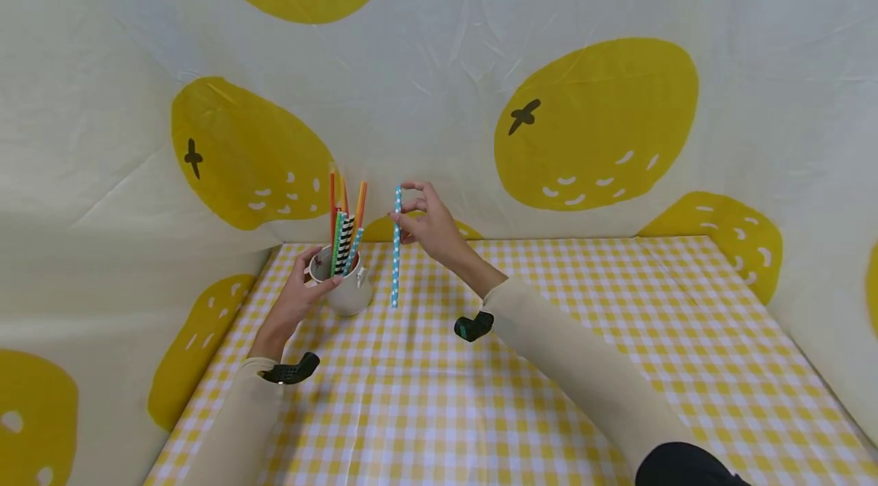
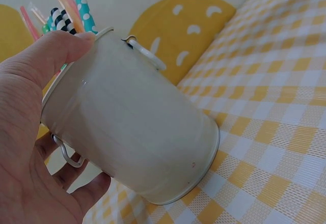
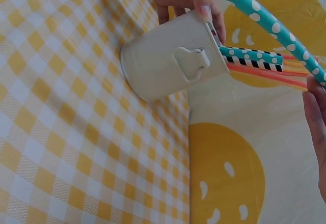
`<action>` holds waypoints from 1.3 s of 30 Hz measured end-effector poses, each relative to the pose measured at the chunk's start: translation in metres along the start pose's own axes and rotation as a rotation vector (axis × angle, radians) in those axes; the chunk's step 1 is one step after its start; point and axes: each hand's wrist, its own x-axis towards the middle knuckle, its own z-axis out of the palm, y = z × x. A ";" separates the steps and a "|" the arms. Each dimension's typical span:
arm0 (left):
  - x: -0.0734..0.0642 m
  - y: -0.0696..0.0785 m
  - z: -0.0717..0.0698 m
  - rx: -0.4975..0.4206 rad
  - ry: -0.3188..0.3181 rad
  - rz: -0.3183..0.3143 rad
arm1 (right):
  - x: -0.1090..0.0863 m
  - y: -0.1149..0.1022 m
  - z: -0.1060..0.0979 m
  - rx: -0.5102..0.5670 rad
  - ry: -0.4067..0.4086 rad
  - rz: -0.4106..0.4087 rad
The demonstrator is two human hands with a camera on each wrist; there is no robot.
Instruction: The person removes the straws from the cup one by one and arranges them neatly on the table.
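Observation:
A white metal bucket with small side handles stands on the table at the left, slightly tilted in the head view. My left hand grips it near the rim, thumb over the edge and fingers round the far side. Paper straws stick up from it: a black-and-white striped one, a blue dotted one and a green one, among taller orange straws. To the right of the bucket, my right hand pinches another blue straw with white dots near its top; it hangs upright.
A yellow-and-white checked cloth covers the table. Behind and to the left hangs a pale curtain printed with large yellow fruit, close behind the bucket. Dark wrist cameras sit on both sleeves.

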 end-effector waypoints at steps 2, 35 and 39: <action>-0.002 0.005 0.000 -0.006 -0.006 -0.004 | -0.002 0.001 0.000 -0.018 -0.005 -0.013; 0.007 -0.014 -0.001 -0.007 0.006 0.033 | -0.028 0.071 0.006 -0.079 -0.171 0.235; 0.009 -0.013 -0.002 -0.009 -0.002 0.011 | -0.030 0.080 0.010 -0.076 -0.189 0.254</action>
